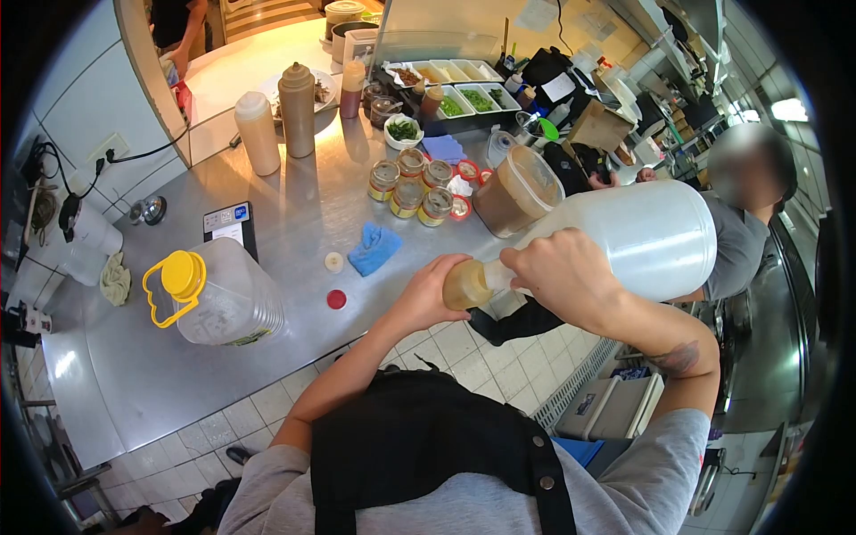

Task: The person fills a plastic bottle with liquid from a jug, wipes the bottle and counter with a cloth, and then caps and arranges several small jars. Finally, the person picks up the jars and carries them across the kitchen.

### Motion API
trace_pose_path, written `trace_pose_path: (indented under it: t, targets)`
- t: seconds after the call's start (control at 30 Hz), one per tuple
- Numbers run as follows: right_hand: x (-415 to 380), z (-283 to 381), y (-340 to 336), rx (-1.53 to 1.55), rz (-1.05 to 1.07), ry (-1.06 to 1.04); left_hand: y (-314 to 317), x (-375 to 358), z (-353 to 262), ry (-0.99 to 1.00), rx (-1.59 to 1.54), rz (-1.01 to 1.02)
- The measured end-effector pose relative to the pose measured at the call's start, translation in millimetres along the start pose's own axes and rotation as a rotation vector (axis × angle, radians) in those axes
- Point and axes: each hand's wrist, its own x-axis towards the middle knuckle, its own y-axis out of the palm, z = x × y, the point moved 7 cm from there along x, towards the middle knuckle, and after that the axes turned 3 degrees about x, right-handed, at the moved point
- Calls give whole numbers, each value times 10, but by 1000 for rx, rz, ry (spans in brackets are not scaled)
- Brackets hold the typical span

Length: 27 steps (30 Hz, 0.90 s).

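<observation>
Jug (655,239) lies sideways mid-right, mouth pointing left into bottle (466,285). Right hand (562,276) wraps jug neck; left hand (428,294) fingers curled around bottle.

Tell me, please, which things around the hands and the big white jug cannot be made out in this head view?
- Small bottle: mostly wrapped by the left hand; its label is hidden.
- Jug mouth: covered by the right hand, so any flow is unseen.
- Jars: labels too small.
- Co-worker: face blurred, body partly behind the jug.
</observation>
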Motion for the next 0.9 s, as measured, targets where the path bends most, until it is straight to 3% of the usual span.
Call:
trace_pose_path:
  t: [0.9]
  targets:
    - [55, 40, 18, -79, 10, -29, 9, 23, 1, 21, 0, -2]
